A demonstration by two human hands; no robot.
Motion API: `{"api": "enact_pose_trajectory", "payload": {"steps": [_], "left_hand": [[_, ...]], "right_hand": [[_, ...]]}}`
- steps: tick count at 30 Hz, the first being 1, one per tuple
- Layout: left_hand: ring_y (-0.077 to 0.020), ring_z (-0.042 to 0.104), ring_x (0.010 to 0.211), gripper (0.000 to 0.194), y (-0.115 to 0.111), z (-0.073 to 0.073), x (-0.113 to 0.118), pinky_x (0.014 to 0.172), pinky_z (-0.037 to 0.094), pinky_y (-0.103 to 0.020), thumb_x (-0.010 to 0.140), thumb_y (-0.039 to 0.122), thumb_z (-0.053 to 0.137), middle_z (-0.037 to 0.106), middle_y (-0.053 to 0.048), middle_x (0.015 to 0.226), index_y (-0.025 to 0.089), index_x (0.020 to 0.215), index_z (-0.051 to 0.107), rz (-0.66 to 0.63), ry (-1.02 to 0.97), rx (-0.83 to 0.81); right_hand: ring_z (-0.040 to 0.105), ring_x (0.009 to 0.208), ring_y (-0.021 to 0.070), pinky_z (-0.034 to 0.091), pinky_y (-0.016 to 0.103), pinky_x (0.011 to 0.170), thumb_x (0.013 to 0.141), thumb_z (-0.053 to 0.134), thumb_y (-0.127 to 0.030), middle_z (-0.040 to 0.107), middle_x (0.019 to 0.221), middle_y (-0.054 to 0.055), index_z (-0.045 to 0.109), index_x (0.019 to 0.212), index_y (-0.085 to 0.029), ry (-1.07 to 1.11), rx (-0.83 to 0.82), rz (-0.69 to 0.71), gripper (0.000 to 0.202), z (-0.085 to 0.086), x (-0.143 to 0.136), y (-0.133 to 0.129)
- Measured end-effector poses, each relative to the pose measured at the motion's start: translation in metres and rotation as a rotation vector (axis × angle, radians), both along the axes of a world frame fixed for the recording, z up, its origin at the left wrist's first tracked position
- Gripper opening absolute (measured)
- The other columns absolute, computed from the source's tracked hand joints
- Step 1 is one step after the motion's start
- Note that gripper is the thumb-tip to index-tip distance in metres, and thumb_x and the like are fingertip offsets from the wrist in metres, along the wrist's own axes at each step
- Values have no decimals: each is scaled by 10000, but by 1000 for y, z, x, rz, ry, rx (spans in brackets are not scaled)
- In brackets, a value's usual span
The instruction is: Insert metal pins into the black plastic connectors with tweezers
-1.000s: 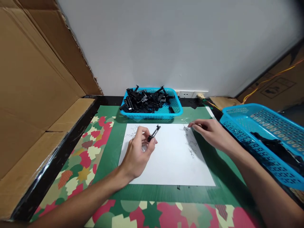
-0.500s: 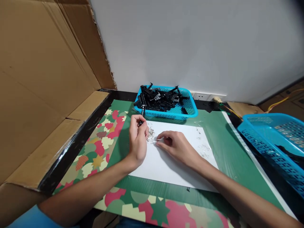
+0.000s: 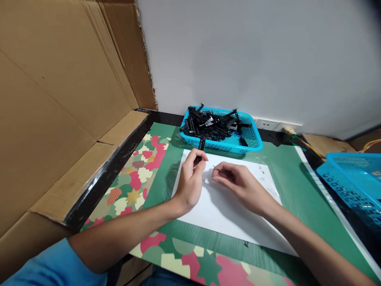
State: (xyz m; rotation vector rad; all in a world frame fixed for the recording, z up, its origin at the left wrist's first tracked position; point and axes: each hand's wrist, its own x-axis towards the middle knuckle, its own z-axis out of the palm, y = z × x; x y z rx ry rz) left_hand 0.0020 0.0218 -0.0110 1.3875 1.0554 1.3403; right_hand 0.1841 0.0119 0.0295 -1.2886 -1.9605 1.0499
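My left hand (image 3: 192, 180) is closed around a slim black part (image 3: 201, 144), which sticks up past the fingers over the back edge of a white sheet (image 3: 220, 210). To its right, my right hand (image 3: 238, 182) hovers low over the sheet with thumb and fingertips pinched together; what they hold, if anything, is too small to make out. Small shiny pieces (image 3: 206, 180) lie on the sheet between the hands, partly hidden by the left one. More tiny clear pieces (image 3: 269, 183) are scattered near the sheet's right edge.
Behind the sheet stands a blue basket (image 3: 253, 148) heaped with black parts (image 3: 211, 124). Another blue basket (image 3: 342, 174) is at the right. Cardboard (image 3: 74, 99) walls the left side. A small black piece (image 3: 246, 244) lies near the sheet's front edge. Sockets (image 3: 267, 124) line the wall.
The view has shifted, so the sheet and baskets appear further right. My left hand now covers more of the small pieces' area. Both hands keep their closed grips.
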Motion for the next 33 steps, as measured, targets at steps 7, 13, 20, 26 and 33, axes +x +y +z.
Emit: {"api": "enact_pose_trajectory", "payload": {"steps": [7,13,20,26,33], "left_hand": [[-146,496,740,196,-2,9,2,646,409,-260,1008,243,526,614,-42,921,190,891,675,-26,-4,-65],[-150,484,712,189,1,7,2,660,410,-266,998,280,550,567,-21,806,196,869,661,-9,-53,-126],[-155,499,748,183,1,11,-2,671,404,-274,1007,290,545,606,-28,873,195,907,665,-28,17,-133],[-179,547,872,293,-6,17,-3,772,438,-303,1071,422,540,612,-43,987,192,943,669,-182,193,-16],[-169,528,845,273,-11,21,-3,743,429,-290,1071,403,556,558,-22,926,197,922,654,-259,232,54]], "right_hand": [[536,730,159,421,285,661,1023,677,-427,651,831,16,679,931,-190,162,-79,-15,254,-4,3,-1],[647,797,183,516,299,681,929,783,-348,740,917,60,745,930,-176,285,-82,-112,176,-23,-10,2],[727,907,215,573,275,629,911,836,-394,783,1076,93,794,1029,-207,307,88,-270,226,-19,-6,-3],[756,896,222,603,275,629,896,865,-411,793,1080,93,800,1072,-228,289,198,-362,262,-7,4,-11],[710,817,201,522,251,547,835,912,-423,780,1016,94,811,1042,-217,322,110,-376,309,-4,9,-14]]}}
